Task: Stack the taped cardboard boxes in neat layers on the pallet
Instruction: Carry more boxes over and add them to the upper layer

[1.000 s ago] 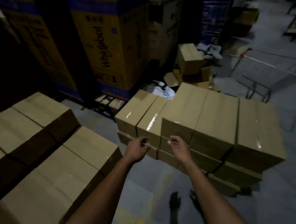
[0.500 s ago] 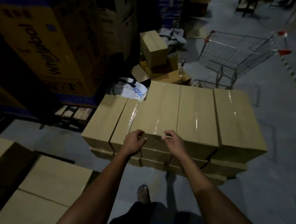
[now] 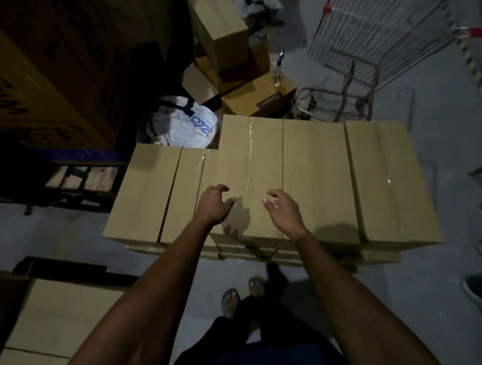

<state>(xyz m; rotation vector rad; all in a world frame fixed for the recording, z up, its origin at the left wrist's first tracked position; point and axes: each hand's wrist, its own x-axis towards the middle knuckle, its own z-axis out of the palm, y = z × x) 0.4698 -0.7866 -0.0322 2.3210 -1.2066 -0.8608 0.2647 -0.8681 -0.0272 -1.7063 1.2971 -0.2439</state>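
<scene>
A stack of taped cardboard boxes fills the middle of the head view, with several long boxes side by side in its top layer. My left hand [image 3: 213, 205] and my right hand [image 3: 282, 209] hover just above the near end of the middle top box [image 3: 250, 165]. Both hands have loosely spread, curled fingers and hold nothing. Their shadows fall on the box top between them. Lower box layers [image 3: 246, 249] show under the front edge. The pallet beneath the stack is hidden.
More taped boxes [image 3: 53, 318] lie at the lower left. Tall printed cartons [image 3: 30, 71] stand at the left. Loose boxes [image 3: 219, 28] and a white bag [image 3: 185, 126] sit behind the stack. A wire shopping cart [image 3: 378, 44] stands at the back right. My feet [image 3: 241, 295] are on the grey floor.
I have stepped closer and now look more steeply down. Both hands moved from the stack's front edge to above the middle top box, and their fingers have spread.
</scene>
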